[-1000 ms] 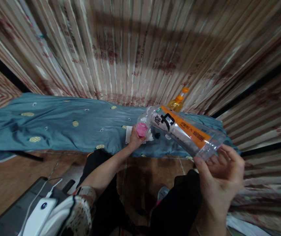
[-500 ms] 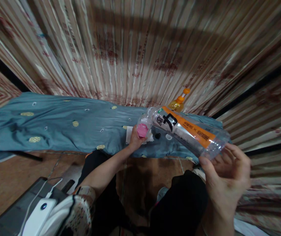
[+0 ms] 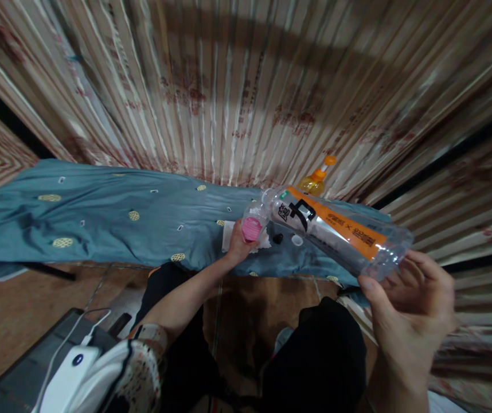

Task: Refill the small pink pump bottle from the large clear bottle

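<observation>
Since the earlier frames the bottle (image 3: 336,232) has drifted a little right and down in the frame, and the right hand (image 3: 409,312) with it; the left hand (image 3: 239,248) has hardly shifted.

A striped curtain (image 3: 237,86) fills the upper half of the frame. Below it a blue cloth (image 3: 100,215) runs from the left edge past centre, lying over a low surface. At lower left sit a dark case (image 3: 26,367) and a white device (image 3: 67,373) with a cable.

The bottle, clear with an orange label, lies tilted right of centre, its neck pointing left and its base low at the right. The right hand is closed around that base, thumb on the near side. The left hand grips a small cup (image 3: 252,225) with a pink bottom, held just at the bottle's mouth, over a white tissue (image 3: 229,235) on the cloth. The two hands are well apart.

Behind the bottle stands a yellow bottle (image 3: 315,180) with an orange spout. A black cap (image 3: 277,238) and a white cap (image 3: 297,240) lie on the cloth under the bottle.
</observation>
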Motion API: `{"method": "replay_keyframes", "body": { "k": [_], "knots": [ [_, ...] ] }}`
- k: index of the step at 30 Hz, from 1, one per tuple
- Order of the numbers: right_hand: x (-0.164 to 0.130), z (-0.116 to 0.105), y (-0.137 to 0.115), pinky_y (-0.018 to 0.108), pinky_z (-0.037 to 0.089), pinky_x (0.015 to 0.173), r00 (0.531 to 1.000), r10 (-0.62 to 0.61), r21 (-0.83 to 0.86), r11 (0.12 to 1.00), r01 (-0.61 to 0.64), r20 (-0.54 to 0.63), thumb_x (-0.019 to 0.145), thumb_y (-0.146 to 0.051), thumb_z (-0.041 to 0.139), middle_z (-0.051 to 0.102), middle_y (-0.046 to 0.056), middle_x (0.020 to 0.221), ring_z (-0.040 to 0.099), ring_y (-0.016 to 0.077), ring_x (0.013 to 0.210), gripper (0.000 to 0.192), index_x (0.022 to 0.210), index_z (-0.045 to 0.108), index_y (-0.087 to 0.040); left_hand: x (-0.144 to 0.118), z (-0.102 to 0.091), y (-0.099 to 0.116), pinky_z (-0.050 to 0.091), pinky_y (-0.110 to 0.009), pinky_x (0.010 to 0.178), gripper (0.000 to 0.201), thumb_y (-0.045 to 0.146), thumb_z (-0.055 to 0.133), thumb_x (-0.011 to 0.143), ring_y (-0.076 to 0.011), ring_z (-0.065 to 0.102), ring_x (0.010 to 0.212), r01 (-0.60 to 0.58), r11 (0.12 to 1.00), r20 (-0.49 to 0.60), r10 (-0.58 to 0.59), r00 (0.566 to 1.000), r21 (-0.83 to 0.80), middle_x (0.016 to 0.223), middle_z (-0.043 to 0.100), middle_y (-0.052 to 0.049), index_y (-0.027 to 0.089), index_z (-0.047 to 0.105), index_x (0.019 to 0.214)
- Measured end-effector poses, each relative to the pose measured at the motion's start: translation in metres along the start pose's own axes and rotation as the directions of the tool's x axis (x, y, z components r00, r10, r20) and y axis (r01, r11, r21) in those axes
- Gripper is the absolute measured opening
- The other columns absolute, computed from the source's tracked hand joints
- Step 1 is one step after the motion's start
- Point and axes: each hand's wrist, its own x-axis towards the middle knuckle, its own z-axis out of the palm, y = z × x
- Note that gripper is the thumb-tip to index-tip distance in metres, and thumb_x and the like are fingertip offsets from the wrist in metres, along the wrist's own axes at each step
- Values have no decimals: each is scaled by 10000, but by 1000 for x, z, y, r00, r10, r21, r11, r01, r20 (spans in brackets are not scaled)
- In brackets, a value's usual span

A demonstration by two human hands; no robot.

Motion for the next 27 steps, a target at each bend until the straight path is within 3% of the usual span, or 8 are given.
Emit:
{"method": "replay_keyframes", "body": {
  "k": [6, 15, 20, 27],
  "knots": [
    [1, 0, -3, 472, 547, 1103, 1000, -1, 11, 1000, 1, 6, 589, -236, 1011, 752, 28, 1199, 720, 253, 1125, 696, 1196, 672, -272, 0, 0, 1, 518, -559, 1135, 804, 142, 949, 527, -322, 654, 1187, 13, 1000, 21, -14, 1000, 18, 1225, 656, -80, 228, 568, 1229],
    [3, 1, -2, 501, 577, 1040, 1000, -19, -19, 1000, 19, 1, 591, -329, 1018, 749, 44, 1187, 714, 283, 1134, 689, 1175, 657, -274, 2, 1, -4, 508, -575, 1152, 857, 138, 966, 505, -320, 657, 1192, 21, 1000, 19, -21, 1000, -18, 1207, 656, -65, 232, 565, 1256],
    [2, 1, -2, 500, 555, 1081, 1000, -11, -12, 1000, 11, 3, 601, -282, 1008, 741, 36, 1187, 718, 273, 1116, 680, 1187, 662, -271, 2, 1, -2, 511, -578, 1150, 843, 100, 959, 500, -332, 655, 1208, 16, 1000, 17, -16, 1000, -20, 1211, 655, -73, 224, 576, 1241],
    [3, 0, 0, 391, 549, 1040, 1000, -24, 40, 999, 24, 1, 581, -168, 990, 742, 4, 1175, 710, 226, 1100, 679, 1183, 697, -283, 2, 2, -4, 526, -567, 1141, 865, 90, 939, 515, -306, 667, 1173, 44, 999, 19, -44, 999, -17, 1200, 660, -57, 230, 544, 1272]
  ]
}}
